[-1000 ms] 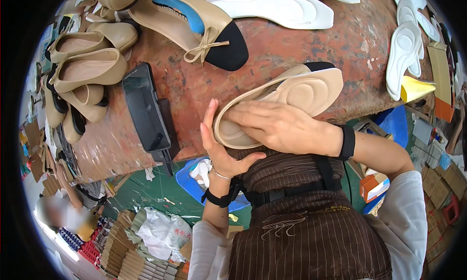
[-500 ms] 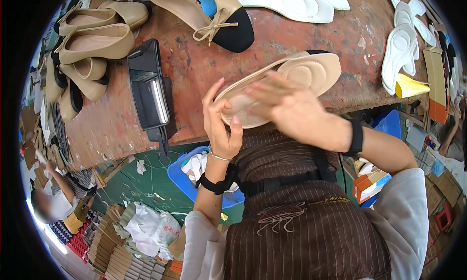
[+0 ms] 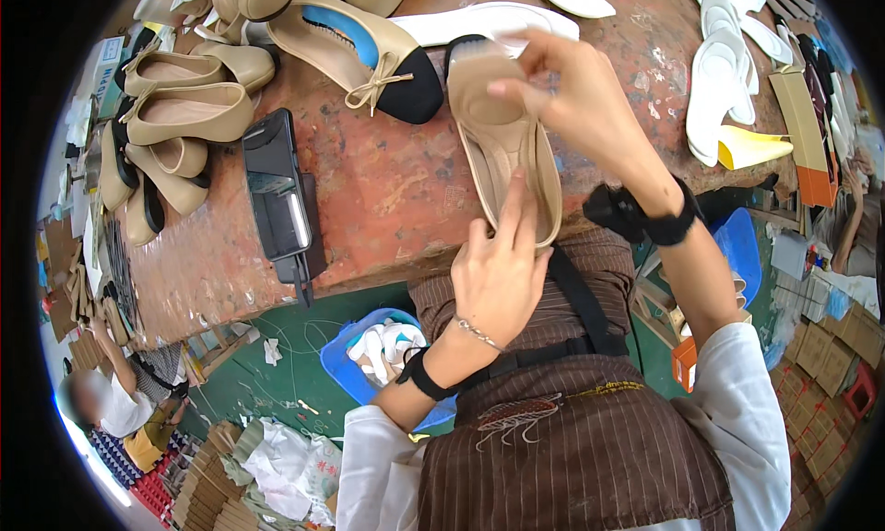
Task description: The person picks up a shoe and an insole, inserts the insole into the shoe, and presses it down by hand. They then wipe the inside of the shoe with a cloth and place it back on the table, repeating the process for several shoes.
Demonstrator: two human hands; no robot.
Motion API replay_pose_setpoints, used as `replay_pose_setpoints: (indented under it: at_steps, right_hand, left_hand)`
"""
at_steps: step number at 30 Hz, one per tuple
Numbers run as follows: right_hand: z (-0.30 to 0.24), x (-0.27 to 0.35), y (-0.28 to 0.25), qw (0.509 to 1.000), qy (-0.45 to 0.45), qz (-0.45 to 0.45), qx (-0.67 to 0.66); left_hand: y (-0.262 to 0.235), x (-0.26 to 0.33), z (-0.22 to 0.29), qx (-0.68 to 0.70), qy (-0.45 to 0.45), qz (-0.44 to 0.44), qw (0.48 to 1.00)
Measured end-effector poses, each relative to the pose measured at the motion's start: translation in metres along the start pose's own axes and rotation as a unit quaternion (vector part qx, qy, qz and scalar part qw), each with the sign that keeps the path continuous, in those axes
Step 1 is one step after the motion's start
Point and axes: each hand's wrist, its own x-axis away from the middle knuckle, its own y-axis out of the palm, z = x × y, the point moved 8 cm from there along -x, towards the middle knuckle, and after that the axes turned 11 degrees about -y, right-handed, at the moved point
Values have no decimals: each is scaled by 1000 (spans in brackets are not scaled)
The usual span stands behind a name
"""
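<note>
A beige flat shoe rests on the worktable, its heel toward me. My left hand is at the heel, with one or two fingers pressed down inside and the others around the outside. A beige insole lies in the shoe, its wide front part raised over the toe. My right hand has thumb and fingers at the edge of that front part, slightly blurred. Just left of it stands another beige flat with black toe, bow and blue lining.
Several beige flats are heaped at the far left, beside a black phone-like device. White insoles and a yellow piece lie at the right. Below the table edge stands a blue bin. Another person is at the lower left.
The shoe has turned from lying crosswise to toe-away. My left hand has moved from its side into the heel; my right hand has gone from inside the shoe to the insole's front, now raised.
</note>
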Motion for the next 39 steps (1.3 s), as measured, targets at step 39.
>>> replay_pose_setpoints:
  at_steps: [39]
  right_hand:
    - [-7, -1, 109, 856, 4, -432, 283]
  left_hand:
    - [14, -11, -11, -12, 5, -57, 998]
